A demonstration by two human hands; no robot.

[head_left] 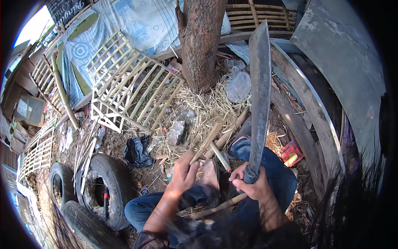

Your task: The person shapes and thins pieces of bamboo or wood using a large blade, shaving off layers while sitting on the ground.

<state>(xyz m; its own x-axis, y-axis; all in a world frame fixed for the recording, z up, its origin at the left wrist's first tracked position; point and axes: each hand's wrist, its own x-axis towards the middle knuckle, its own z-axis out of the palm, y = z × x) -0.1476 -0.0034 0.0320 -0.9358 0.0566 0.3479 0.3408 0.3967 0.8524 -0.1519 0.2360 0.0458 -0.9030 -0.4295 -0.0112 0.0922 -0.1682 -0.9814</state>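
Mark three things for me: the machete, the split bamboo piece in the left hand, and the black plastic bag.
Machete (260, 93): head view, middle of the blade.
Split bamboo piece (210, 137): head view, middle of its visible length.
Black plastic bag (138, 152): head view, its crumpled middle.

I wear blue jeans (275, 170) across the lower middle of the frame and a dark sleeve (150, 240) at the bottom edge; my left hand (185, 172) and right hand (256, 189) are bare.
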